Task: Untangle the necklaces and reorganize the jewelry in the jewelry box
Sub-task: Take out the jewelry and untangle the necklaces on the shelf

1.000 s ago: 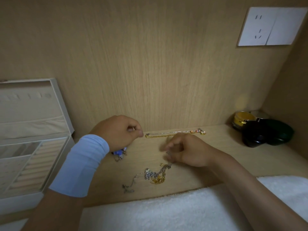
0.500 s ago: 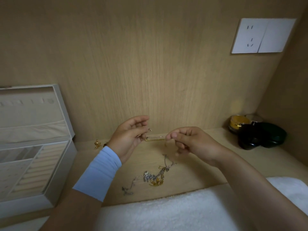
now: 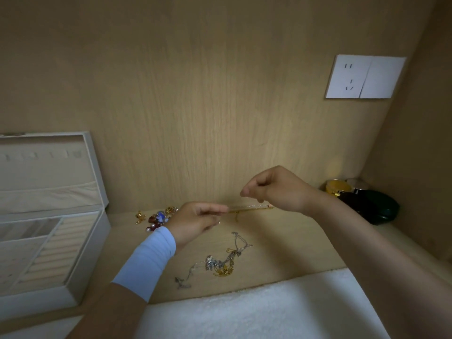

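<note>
I see the left hand (image 3: 195, 222) pinching one end of a gold necklace (image 3: 249, 208). The chain runs left to right, nearly level, along the back of the desk (image 3: 281, 241). The right hand (image 3: 278, 189) has its fingertips pressed together, but I cannot tell if they grip anything.

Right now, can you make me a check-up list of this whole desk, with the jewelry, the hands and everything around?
Surface: wooden desk, white towel along its near edge.
Job's things: open jewelry box at left; gold chain by the back wall; tangled necklaces in the middle; colourful small pieces beside the left wrist.
Clutter: dark jars in the right corner.
Hands: left hand pinches at the gold chain's left end; right hand raised, fingertips pinched, what they hold too fine to see.
Cables: nothing seen.
Surroundings: wooden walls, white wall socket.
</note>
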The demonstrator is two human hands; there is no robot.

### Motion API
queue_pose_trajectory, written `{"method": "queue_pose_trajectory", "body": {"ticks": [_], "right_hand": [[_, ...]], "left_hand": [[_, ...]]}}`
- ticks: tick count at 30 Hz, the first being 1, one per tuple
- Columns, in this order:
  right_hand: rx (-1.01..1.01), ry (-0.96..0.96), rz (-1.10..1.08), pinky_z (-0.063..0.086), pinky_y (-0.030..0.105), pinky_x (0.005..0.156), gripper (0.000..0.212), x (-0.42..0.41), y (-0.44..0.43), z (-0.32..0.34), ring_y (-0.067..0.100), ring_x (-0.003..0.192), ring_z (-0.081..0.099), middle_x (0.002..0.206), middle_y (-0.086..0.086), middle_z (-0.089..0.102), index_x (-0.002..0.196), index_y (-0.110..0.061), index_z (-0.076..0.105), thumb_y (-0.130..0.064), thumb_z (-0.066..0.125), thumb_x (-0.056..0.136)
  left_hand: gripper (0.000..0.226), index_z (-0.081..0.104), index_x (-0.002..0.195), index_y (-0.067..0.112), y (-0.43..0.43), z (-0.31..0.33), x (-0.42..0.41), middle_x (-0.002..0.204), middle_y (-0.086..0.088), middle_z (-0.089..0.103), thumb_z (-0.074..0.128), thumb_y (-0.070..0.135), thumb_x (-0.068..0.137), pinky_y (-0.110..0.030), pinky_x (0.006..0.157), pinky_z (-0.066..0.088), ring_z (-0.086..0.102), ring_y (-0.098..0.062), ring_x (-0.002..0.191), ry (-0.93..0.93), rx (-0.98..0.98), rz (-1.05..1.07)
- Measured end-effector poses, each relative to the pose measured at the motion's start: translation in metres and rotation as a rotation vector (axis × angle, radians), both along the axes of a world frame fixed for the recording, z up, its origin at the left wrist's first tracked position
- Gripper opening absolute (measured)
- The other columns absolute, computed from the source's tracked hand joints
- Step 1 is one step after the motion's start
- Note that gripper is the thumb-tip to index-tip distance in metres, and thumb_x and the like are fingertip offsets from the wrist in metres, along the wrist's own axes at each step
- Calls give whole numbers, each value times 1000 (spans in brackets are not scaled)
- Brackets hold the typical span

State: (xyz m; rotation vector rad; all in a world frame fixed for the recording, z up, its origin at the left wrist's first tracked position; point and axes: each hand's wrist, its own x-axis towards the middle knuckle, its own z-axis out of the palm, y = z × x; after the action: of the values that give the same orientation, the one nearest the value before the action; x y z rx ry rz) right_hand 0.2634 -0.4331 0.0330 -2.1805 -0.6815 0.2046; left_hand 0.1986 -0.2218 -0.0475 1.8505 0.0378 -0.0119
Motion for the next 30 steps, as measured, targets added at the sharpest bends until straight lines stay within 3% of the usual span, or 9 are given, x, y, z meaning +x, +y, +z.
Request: {"method": "queue_pose_trajectory", "body": {"ticks": [4,6,9,13,15,18,21,26,30], "right_hand": [[-31,-5,15,32,5,40,13,-9,16,21,-4,40,48,75,1,69,95,-11,80,-13,69,88],[-43,6,27,32,5,39,13,-13,24,26,-4,38,48,77,2,70,94,-9,80,-12,68,88],[-49,5,30,34,11,40,12,-17,34,27,0,38,44,76,-1,71,89,-12,81,-14,70,85],[-26,-3,14,37,15,43,10,-20,42,26,-1,40,47,69,-8,70,83,-16,81,-17,71,85],[-25,-12,12,37,16,44,10,-22,44,27,3,42,47,68,-7,69,79,-20,81,-20,73,83],[-55,-40,-1,34,12,39,14,-26,43,26,6,40,47,56,-12,65,76,-19,79,-18,70,86],[-53,-31,-23,36,13,40,13,-26,43,22,13,45,54,74,-4,74,79,-13,79,-21,71,86],[-49,46,-17,35,16,41,19,-27,40,14,15,48,53,83,2,75,82,-6,71,-20,62,89],[86,193,-50,28,25,46,21,-20,28,11,22,54,48,81,8,73,70,-7,52,-16,45,88]], "left_hand": [[25,75,103,24,-3,8,-3,94,3,73,58,9,93,-18,63,45,60,-8,73,68,-1,-75],[18,74,101,28,1,15,-3,85,4,71,60,20,93,-22,75,52,63,-10,76,58,155,-72],[20,72,103,37,5,29,-3,103,16,68,56,34,91,-24,92,44,61,-6,99,0,462,2],[21,71,110,17,2,45,-9,104,2,74,58,24,95,-14,82,47,67,-10,100,-136,-45,-58],[22,68,113,6,2,43,-11,97,-9,75,60,12,94,-16,79,52,70,-17,90,-145,-131,-89],[18,71,106,4,8,40,-12,89,-9,75,64,12,91,-25,82,53,65,-17,79,-142,-87,-34],[15,72,99,8,12,40,-12,88,-6,76,62,17,92,-34,85,51,65,-19,78,-123,-42,-51],[22,61,79,8,5,43,-11,70,-9,70,48,10,96,-21,67,51,61,-18,70,-113,-100,-64],[36,49,61,17,15,34,-8,59,-4,52,47,19,97,-29,66,44,47,-22,62,0,-96,-187]]}}
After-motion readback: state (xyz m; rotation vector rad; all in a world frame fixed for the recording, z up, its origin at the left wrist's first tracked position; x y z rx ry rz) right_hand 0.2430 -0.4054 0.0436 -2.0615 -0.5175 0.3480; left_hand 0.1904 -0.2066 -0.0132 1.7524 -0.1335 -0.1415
